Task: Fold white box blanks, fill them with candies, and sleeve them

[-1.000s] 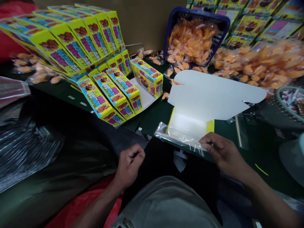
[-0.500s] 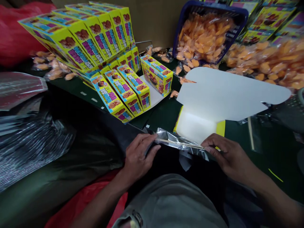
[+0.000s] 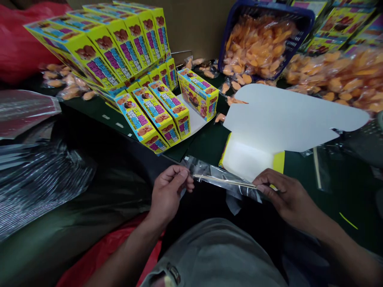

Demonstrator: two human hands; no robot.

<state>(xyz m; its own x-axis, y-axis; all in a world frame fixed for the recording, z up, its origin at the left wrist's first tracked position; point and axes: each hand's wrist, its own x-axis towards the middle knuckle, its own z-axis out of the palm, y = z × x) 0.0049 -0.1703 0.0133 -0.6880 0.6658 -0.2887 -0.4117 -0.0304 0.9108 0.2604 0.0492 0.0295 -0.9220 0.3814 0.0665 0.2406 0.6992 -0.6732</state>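
a blue plastic mesh basket [image 3: 299, 24] heaps with clear bags of orange pieces [image 3: 257, 46]. a flat-open yellow cardboard box [image 3: 251, 159] shows its white inside on the dark green table [image 3: 206, 143]. the left hand [image 3: 169, 195] and right hand [image 3: 287, 195] each pinch one end of a clear plastic bag [image 3: 221, 177] holding a thin wooden stick [image 3: 224, 180], at the box's near edge.

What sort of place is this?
Probably a small packing workshop: stacked yellow printed boxes, a blue basket heaped with orange bagged items, and an opened box with white card flaps on a green workbench, where a left hand and right hand hold a clear plastic bag.
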